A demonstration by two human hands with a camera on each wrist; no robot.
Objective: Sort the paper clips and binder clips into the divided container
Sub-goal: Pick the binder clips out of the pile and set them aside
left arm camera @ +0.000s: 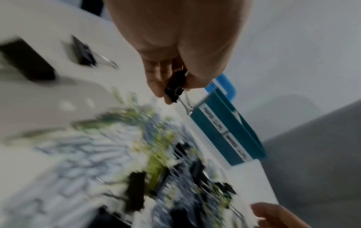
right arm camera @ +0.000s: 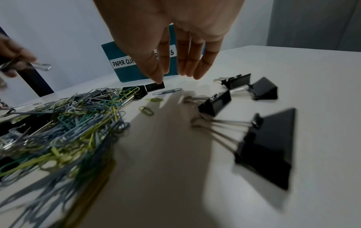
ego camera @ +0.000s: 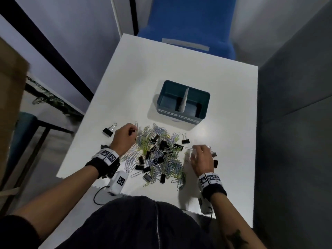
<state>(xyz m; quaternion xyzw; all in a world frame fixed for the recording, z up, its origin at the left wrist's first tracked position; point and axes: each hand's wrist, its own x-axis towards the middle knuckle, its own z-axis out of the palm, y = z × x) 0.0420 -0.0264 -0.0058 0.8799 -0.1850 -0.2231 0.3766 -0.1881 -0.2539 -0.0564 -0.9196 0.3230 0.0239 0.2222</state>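
Observation:
A mixed pile of coloured paper clips and black binder clips lies on the white table. Behind it stands the teal divided container, whose left label reads paper clips. My left hand hovers over the pile's far left edge and pinches a small black binder clip between thumb and fingers. My right hand hangs just right of the pile with straight fingers, holding nothing. A lone grey paper clip lies under its fingertips.
Loose binder clips lie right of my right hand, one near the container and one at the far left. A blue chair stands beyond the table and a grey partition runs along the right.

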